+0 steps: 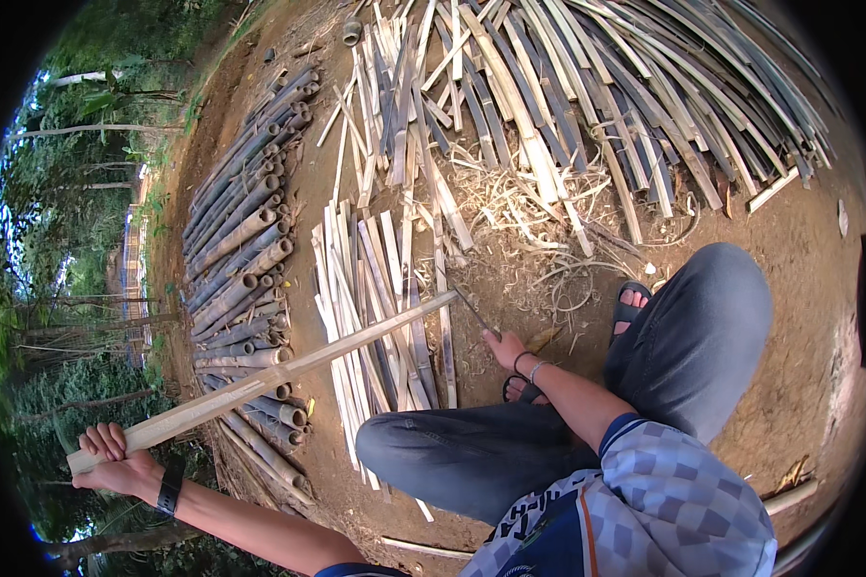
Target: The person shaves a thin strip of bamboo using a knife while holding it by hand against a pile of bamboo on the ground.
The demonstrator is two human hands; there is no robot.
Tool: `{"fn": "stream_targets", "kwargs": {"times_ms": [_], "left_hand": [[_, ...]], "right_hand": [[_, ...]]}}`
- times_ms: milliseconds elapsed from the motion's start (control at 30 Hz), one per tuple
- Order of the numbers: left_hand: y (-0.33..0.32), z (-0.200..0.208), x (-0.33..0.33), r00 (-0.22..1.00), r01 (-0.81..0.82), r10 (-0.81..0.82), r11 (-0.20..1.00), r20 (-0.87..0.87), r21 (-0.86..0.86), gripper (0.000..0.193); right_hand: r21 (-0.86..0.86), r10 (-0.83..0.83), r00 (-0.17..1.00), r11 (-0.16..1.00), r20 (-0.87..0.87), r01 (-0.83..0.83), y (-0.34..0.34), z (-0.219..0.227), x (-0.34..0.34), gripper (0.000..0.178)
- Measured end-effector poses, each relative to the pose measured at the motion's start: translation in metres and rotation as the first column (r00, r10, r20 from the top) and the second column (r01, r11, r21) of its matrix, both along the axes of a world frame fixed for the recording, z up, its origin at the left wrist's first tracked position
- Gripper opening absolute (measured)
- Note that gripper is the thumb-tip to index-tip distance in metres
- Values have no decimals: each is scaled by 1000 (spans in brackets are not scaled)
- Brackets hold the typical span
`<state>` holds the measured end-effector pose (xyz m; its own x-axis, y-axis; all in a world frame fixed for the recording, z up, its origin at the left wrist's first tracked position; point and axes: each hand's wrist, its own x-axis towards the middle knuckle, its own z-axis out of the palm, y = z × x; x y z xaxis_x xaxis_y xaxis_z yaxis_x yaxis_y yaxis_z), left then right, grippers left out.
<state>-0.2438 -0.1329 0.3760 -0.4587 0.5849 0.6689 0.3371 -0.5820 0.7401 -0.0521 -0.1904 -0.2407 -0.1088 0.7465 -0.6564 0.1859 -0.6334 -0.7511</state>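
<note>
Head view: left hand (117, 464) grips one end of a strip (260, 384); right hand (507, 350) grips a knife (472, 312) at the strip's other end.

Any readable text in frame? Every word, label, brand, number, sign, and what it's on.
Shirt: dark lettering on the front, partly lost in folds; not copied out here.
Black wristband: any marking too small to read.
Bamboo strip in the left hand: none visible.
</note>
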Motion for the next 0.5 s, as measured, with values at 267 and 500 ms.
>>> {"fn": "stream_targets", "kwargs": {"times_ms": [267,500], "left_hand": [[-1,1,-9,1000,-5,5,1000,-18,2,66],[1,4,-14,1000,-8,8,1000,-11,-1,66]], "right_hand": [[425,244,952,894,-186,-146,1,75,-14,63],[86,65,998,994,27,-67,-11,17,-1,57]]}}
